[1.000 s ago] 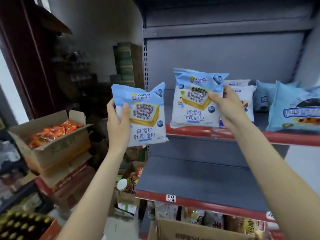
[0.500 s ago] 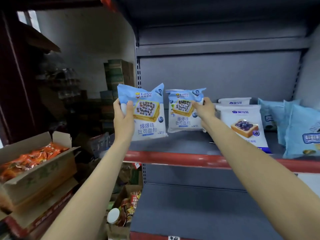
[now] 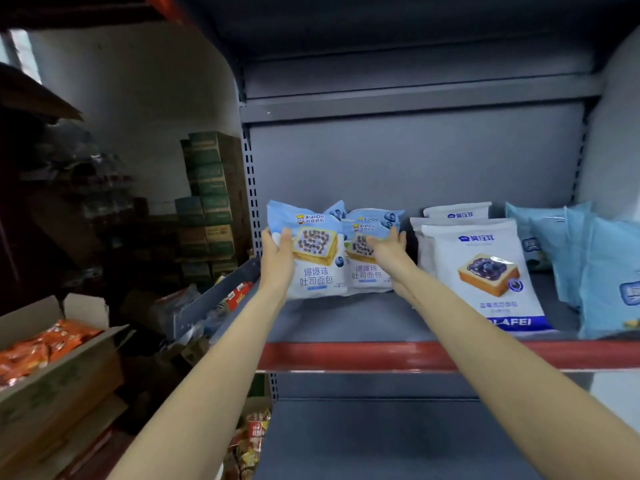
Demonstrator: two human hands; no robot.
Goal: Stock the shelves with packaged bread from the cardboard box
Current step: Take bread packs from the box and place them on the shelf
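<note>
My left hand (image 3: pixel 277 258) grips a light-blue and white bread pack (image 3: pixel 317 268) by its left edge, thumb on the front. That pack stands upright at the left end of the grey shelf (image 3: pixel 346 320). Just right of it stands a second, identical pack (image 3: pixel 363 275), partly overlapped by the first. My right hand (image 3: pixel 388 251) holds its right edge, thumb across the front. The top of a third such pack (image 3: pixel 381 216) shows behind the second one.
White blueberry-toast packs (image 3: pixel 485 271) and pale blue packs (image 3: pixel 588 265) fill the shelf's right side. The shelf has a red front edge (image 3: pixel 381 355), with a lower grey shelf (image 3: pixel 381 438) beneath. An open carton of orange packets (image 3: pixel 52 368) sits lower left, green cartons (image 3: pixel 211 188) stacked behind.
Both hands reached forward onto the shelf. The right pack went to the back beside the white packs, and the left pack now stands on the shelf next to it.
</note>
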